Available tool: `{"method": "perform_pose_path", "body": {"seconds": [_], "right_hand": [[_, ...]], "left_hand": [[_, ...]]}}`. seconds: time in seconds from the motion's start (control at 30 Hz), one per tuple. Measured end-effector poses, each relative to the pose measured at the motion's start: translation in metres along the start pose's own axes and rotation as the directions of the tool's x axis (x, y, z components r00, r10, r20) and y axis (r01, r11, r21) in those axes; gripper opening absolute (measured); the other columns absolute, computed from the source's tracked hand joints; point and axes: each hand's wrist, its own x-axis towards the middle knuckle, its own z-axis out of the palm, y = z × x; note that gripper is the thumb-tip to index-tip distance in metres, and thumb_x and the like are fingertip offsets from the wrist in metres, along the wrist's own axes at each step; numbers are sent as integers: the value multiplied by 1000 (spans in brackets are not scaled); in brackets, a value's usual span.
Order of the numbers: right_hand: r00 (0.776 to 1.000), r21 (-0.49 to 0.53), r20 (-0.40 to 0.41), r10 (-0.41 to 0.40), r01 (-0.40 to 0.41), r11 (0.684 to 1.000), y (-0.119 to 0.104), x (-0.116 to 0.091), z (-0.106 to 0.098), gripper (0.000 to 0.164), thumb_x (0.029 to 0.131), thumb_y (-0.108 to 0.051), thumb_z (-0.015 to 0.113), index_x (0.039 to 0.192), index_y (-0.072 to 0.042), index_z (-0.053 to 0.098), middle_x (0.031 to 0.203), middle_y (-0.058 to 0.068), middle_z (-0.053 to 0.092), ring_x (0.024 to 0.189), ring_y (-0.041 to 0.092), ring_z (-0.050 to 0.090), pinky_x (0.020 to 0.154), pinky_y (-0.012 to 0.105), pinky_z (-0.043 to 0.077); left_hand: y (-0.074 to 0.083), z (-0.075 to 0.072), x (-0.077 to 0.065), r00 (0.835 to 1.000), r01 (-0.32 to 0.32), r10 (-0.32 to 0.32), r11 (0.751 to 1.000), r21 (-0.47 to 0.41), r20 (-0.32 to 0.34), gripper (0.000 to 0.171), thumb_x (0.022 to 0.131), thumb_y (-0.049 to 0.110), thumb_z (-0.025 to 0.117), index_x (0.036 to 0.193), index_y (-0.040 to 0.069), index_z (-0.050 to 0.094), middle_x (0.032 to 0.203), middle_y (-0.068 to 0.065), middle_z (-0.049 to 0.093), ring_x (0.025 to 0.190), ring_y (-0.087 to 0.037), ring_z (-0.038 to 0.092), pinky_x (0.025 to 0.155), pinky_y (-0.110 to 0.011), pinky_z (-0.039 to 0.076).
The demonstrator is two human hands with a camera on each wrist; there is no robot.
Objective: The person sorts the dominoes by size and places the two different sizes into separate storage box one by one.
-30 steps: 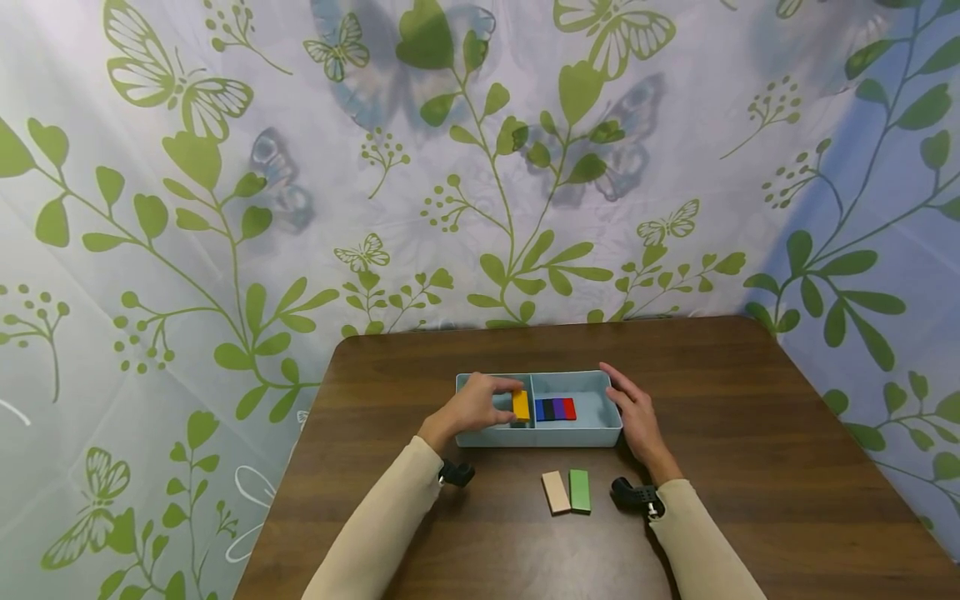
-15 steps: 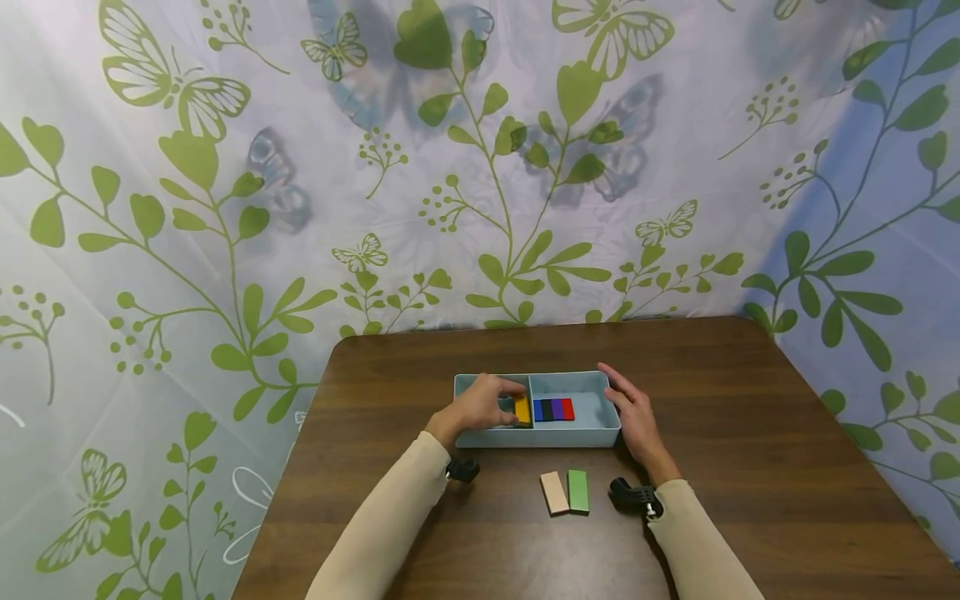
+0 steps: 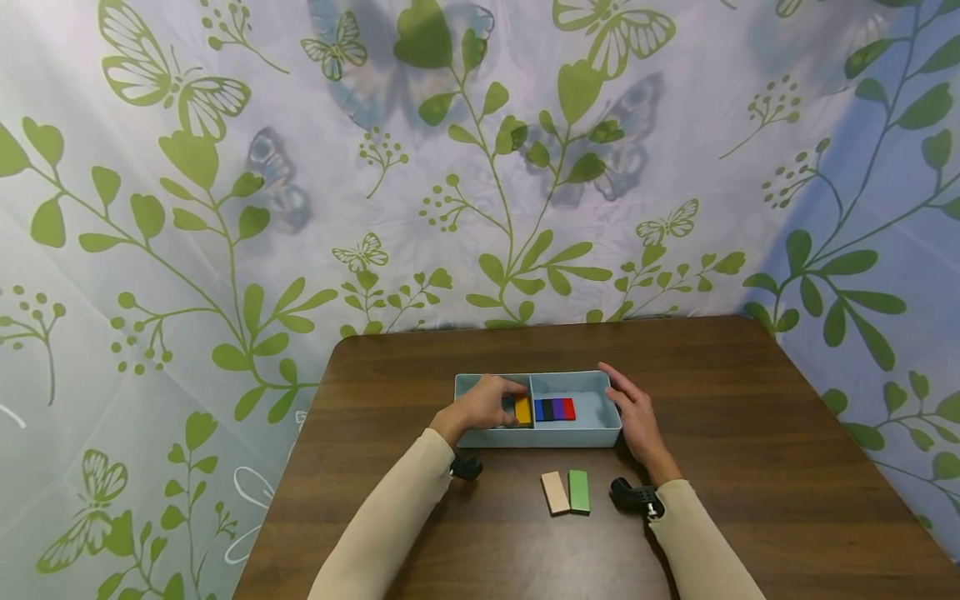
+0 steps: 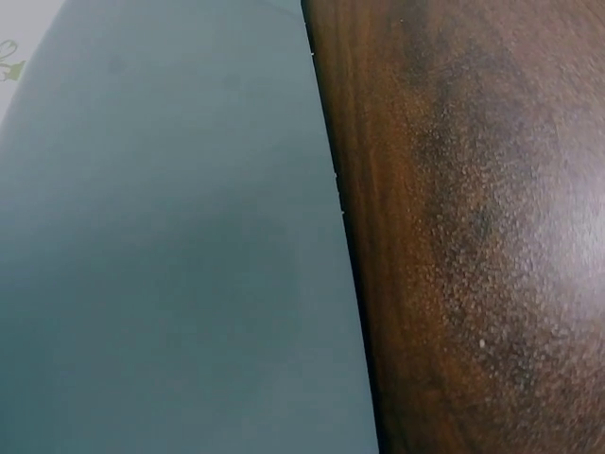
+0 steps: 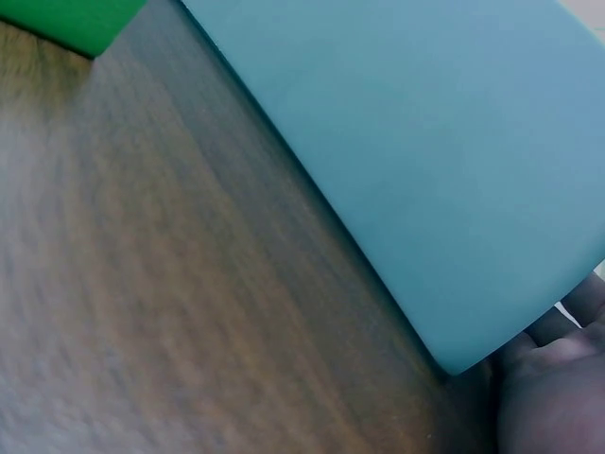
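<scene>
A pale blue two-compartment tray sits on the table. My left hand reaches into its left compartment and pinches a yellow block between thumb and finger, close beside the divider. My right hand rests with extended fingers against the tray's right end. In the right wrist view, part of that hand shows beyond the tray's corner. The right compartment holds a row of blue, black, purple and red blocks against the divider. Only the tray's outer wall and tabletop show in the left wrist view.
A beige block and a green block lie side by side on the brown wooden table, in front of the tray. A leaf-and-butterfly patterned cloth hangs behind the table.
My left hand has lowered the yellow block into the left compartment and moved it slightly right, up to the divider. My right hand has stayed at the tray's end.
</scene>
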Motion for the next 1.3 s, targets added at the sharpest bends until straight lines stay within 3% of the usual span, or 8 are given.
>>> {"method": "perform_pose_path", "body": {"seconds": [0.27,0.47,0.9,1.2,1.3], "right_hand": [[1000,4,0,1,-1,1000,-2,0,1,50,118,-19,47,167,-12,47,179,10,34,170,34,22,136,64,16],[1000,4,-2,-7,7,1000,-2,0,2,50,117,-18,48,167,-12,47,179,11,35,169,35,22,135,65,17],[1000,8,-5,3,-3,1000,0,0,1,50,118,-18,46,167,-13,47,180,9,34,170,35,21,136,65,16],[1000,0,-11,4,-4,1000,1,1,0,50,118,-21,47,167,-12,47,180,11,33,170,36,21,135,65,17],[1000,16,-7,7,-7,1000,0,1,0,50,117,-19,47,167,-12,47,180,9,33,170,34,21,136,63,16]], "left_hand": [[0,0,1,1000,4,-3,999,35,-4,60,91,13,90,147,6,69,141,-8,75,128,-23,70,118,-39,53],[1,-2,-1,1000,-10,10,1000,14,-6,59,92,13,89,147,5,69,141,-10,75,128,-24,71,117,-39,54],[9,-17,-15,999,-10,2,984,-179,-47,64,96,22,87,154,5,63,153,-12,67,141,-30,66,118,-49,53],[25,-24,-28,991,-77,47,969,-235,-128,67,97,26,86,155,2,60,155,-16,65,143,-36,64,118,-57,51],[31,-24,-34,987,-81,46,968,-237,-151,70,95,30,88,155,5,61,156,-12,65,144,-32,63,118,-55,51]]}}
